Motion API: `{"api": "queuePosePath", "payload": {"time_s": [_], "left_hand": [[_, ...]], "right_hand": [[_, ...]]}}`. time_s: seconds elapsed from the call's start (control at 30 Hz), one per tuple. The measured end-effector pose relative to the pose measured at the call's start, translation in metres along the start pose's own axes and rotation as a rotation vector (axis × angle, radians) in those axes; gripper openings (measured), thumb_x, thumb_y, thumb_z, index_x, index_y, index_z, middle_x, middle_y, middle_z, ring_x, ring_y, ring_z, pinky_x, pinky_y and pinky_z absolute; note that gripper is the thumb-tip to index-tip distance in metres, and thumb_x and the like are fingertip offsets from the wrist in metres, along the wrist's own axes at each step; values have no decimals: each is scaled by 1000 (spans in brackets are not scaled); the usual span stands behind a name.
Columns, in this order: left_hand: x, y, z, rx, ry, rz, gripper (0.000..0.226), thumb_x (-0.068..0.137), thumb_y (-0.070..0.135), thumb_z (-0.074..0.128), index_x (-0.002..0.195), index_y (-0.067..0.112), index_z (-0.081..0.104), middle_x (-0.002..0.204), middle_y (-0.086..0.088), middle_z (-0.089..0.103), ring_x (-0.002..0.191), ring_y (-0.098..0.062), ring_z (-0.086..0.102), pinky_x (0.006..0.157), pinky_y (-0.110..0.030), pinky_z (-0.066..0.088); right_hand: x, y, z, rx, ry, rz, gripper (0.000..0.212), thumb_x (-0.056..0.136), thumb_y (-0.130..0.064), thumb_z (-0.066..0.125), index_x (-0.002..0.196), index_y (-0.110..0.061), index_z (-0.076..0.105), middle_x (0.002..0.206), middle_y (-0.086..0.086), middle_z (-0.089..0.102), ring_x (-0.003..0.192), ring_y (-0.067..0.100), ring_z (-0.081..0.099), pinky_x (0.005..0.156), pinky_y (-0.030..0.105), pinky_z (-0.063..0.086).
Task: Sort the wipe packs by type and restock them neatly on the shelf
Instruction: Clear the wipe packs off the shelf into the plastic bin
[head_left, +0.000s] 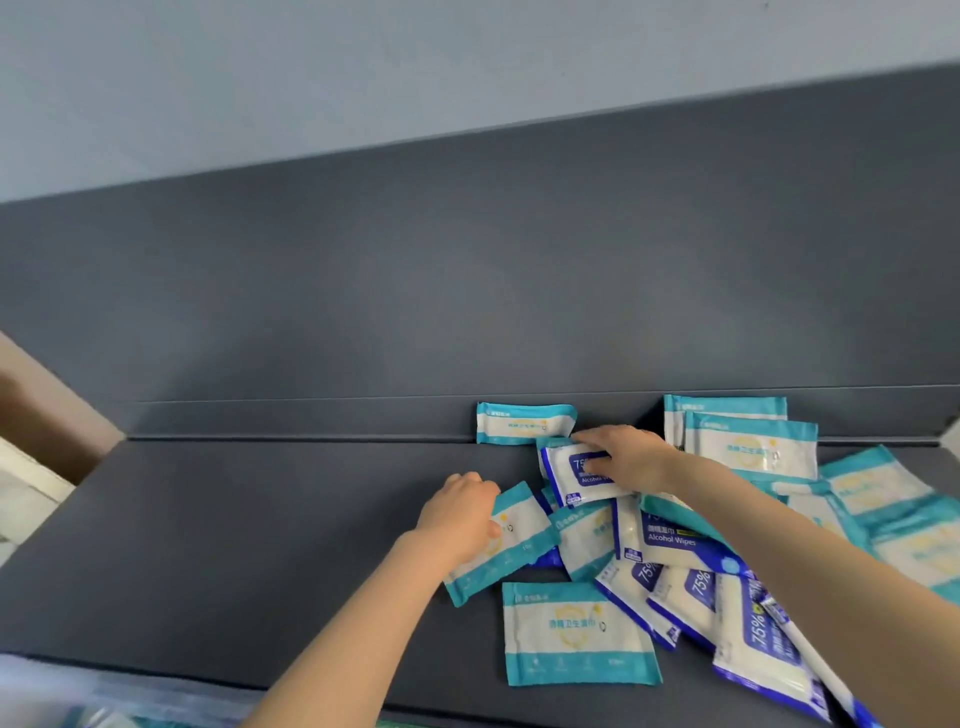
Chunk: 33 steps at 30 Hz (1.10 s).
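Head view: dark grey shelf (260, 519) with a raised back panel (363, 312).
- left hand (460, 514) grasps a tilted teal pack (522, 535) by its left end, lying on the shelf near the middle
- right hand (626, 457) pinches a blue alcohol pack (574, 478) at its upper edge, just behind the tilted one
- upright teal pack (524, 423) against the back panel
- leaning teal pair (748, 441) to its right
- flat teal pack (576, 631) near the front
- overlapping blue heap (727, 613) at the right front
- cardboard box (47, 410) at the left edge
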<state>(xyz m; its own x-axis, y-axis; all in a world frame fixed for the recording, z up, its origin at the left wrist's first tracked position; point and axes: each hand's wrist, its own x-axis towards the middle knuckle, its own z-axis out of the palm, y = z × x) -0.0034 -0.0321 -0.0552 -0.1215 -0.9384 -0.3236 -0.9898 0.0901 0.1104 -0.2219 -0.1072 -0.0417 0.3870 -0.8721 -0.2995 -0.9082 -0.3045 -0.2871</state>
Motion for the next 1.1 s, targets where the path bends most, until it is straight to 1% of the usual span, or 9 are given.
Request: {"api": "queuePosePath", "payload": {"time_s": [0.07,0.17,0.4,0.47,0.57,0.67,0.77,0.93,1.1], "left_hand": [[0,-5,1,0,-19,-35,35,93,33,55,123,14,52,123,-5,50,117,-23,45,93,-37,45],[-2,-14,5,-55,1,-106,37,93,37,53,123,15,50,126,-4,50,118,-21,46,94,-35,43],[-19,-12,26,-186,245,-294,31,96,42,46,117,20,44,125,3,54,110,-14,54,89,-27,43],[-27,-12,28,-261,289,-347,26,97,43,44,110,21,40,120,4,57,98,-13,59,75,-24,45],[-39,-16,25,-401,321,-420,26,96,47,43,105,26,30,117,7,57,72,-6,57,52,-16,39],[-48,-26,20,-463,407,-465,28,95,48,44,103,25,29,113,7,59,70,-6,58,47,-18,38],[-62,-39,15,-500,528,-514,29,95,48,44,100,21,32,105,5,60,77,-10,61,51,-27,49],[-99,-67,17,-578,618,-620,28,95,46,47,100,22,34,100,10,55,83,-10,62,59,-36,57],[-150,-106,33,-671,655,-731,27,94,44,50,99,21,36,106,9,59,79,-3,61,54,-25,53]], "right_hand": [[4,-2,-3,-75,-43,-8,47,93,-37,50,139,-31,40,137,-2,46,126,20,40,104,38,35],[0,-13,0,-243,-11,-15,48,88,-43,55,133,-28,46,130,0,50,122,21,42,101,36,34],[-15,-19,29,-214,328,14,37,88,-46,53,118,-25,54,120,-5,60,113,16,50,103,30,30],[-20,-20,36,-170,447,16,34,89,-47,51,115,-26,55,118,-8,62,111,14,52,102,28,29],[-23,-24,30,-24,573,38,32,87,-47,55,112,-27,57,106,-7,66,102,16,56,94,29,33],[-25,-42,16,145,671,39,34,83,-48,61,104,-21,58,91,-3,65,90,22,58,76,33,37],[-26,-68,12,238,632,4,36,83,-54,59,100,-23,54,89,-6,62,84,19,57,64,31,38],[-21,-115,27,305,428,-73,35,86,-56,53,100,-25,48,91,-4,65,84,22,59,62,32,38],[-22,-173,50,332,283,-174,33,89,-53,49,98,-22,45,87,-5,60,77,19,56,62,32,38]]}}
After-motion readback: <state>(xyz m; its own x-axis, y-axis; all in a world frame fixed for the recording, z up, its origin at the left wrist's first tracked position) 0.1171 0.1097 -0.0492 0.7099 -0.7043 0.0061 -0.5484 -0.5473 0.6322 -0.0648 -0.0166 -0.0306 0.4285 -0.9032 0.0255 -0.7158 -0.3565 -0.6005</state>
